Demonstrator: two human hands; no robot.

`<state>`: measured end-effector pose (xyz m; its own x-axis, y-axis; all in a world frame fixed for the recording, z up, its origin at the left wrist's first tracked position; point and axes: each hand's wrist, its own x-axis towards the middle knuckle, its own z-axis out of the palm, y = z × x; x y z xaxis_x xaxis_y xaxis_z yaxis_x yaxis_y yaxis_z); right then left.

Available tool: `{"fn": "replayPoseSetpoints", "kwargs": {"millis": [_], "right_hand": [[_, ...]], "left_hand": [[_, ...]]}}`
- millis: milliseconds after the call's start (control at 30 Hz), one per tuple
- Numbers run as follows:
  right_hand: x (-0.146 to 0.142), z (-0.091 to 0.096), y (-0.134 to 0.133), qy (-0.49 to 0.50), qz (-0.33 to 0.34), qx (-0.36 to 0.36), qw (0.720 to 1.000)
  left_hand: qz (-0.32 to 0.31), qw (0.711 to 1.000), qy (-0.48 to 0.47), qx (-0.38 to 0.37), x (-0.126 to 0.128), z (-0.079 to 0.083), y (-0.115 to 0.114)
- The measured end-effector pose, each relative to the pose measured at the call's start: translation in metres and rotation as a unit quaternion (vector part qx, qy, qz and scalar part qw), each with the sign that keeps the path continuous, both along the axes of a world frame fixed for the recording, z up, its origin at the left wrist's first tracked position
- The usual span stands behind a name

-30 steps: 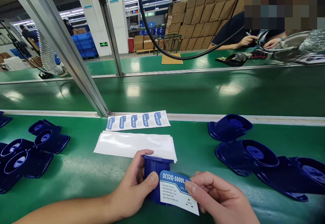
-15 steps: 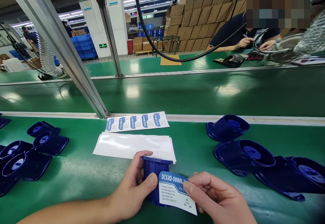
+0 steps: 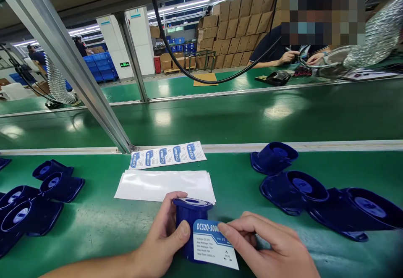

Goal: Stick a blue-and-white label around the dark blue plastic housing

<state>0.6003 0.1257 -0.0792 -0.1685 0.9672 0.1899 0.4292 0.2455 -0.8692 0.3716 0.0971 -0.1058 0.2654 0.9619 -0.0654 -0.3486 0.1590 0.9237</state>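
Note:
My left hand is wrapped around a dark blue plastic housing, thumb on its near side. A blue and white label printed "DC52Q-5000" lies with its left edge against the housing; its right part stands away from the curved wall. My right hand pinches the label's upper right corner between thumb and fingers. Beyond the housing lie blank white backing sheets and a sheet of similar labels.
Several dark blue housings lie at the left and right of the green table. A slanted metal post rises at the left. Past a low rail, a co-worker's hands are busy near a silvery duct.
The housing has tipped slightly, so its top face now shows. Both hands and the label have shifted a little left in view; the grips are the same.

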Motion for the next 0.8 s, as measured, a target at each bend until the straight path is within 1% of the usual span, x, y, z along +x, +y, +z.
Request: {"fn": "replayPoseSetpoints", "kwargs": {"millis": [67,133,200,300,367,433,533,633,800], "right_hand": [[0.000,0.000,0.003,0.011,-0.022,-0.032,0.999],[-0.002,-0.002,0.004,0.066,-0.024,-0.099,0.993],[-0.005,-0.005,0.004,0.127,0.012,-0.163,0.978],[-0.010,-0.009,0.002,0.155,0.090,-0.220,0.959],[-0.011,-0.009,0.001,0.162,0.122,-0.230,0.952],[-0.013,-0.007,0.000,0.177,0.134,-0.233,0.947],[-0.015,-0.004,0.001,0.187,0.136,-0.237,0.943],[-0.018,-0.003,0.000,0.196,0.132,-0.239,0.942],[-0.022,-0.001,-0.005,0.200,0.103,-0.251,0.941]], "left_hand": [[-0.003,1.000,0.006,-0.008,0.000,0.001,0.000],[-0.002,1.000,0.021,-0.019,0.000,0.001,0.000],[0.002,0.999,0.045,-0.022,0.000,0.001,0.000],[0.008,0.997,0.082,0.004,0.000,0.001,-0.002],[0.006,0.995,0.096,0.030,0.001,0.001,-0.004],[0.000,0.993,0.102,0.051,0.001,0.000,-0.005],[0.001,0.992,0.108,0.064,0.002,-0.002,-0.008],[0.018,0.990,0.120,0.066,0.003,-0.002,-0.008],[0.031,0.989,0.133,0.061,0.004,0.003,-0.005]]}}
